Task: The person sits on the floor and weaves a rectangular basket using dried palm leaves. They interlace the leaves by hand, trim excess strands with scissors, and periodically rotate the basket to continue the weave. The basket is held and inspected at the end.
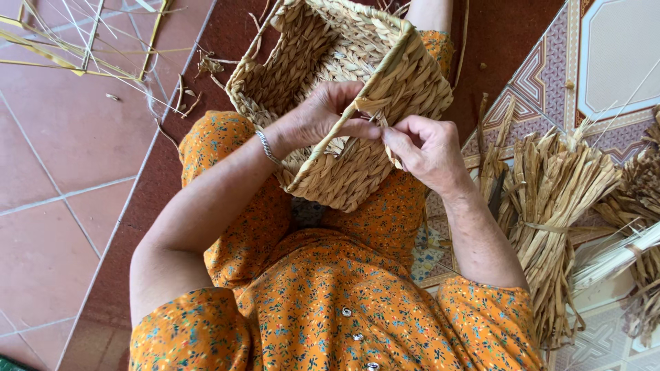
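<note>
A tiled floor [62, 158] of reddish-brown squares is seen across the left of the frame, while patterned tiles [605, 48] in cream and maroon are seen at the upper right. Thin yellow-green reed strips [82, 41] are scattered at the upper left. A bundle of dried straw-coloured fibre [550, 206] is laid on the floor at the right of the frame, with further bundles [639, 199] just beside it at the right edge.

A rectangular woven basket [330, 55] of pale braided fibre is held tilted over the lap at upper centre, its open mouth turned toward the upper left. The lap and knees are covered by an orange flowered dress [330, 295], which fills the lower centre.

The left hand [323, 113] is placed inside the basket at its near rim, the fingers curled against the braided edge. A silver bracelet [268, 148] is worn at that wrist. The right hand [426, 148] is set just outside the same rim, right of centre, and its fingers [395, 137] are pinched narrowly on a loose fibre strand [375, 110] that projects from the rim. The two hands are nearly touching across the rim.
</note>
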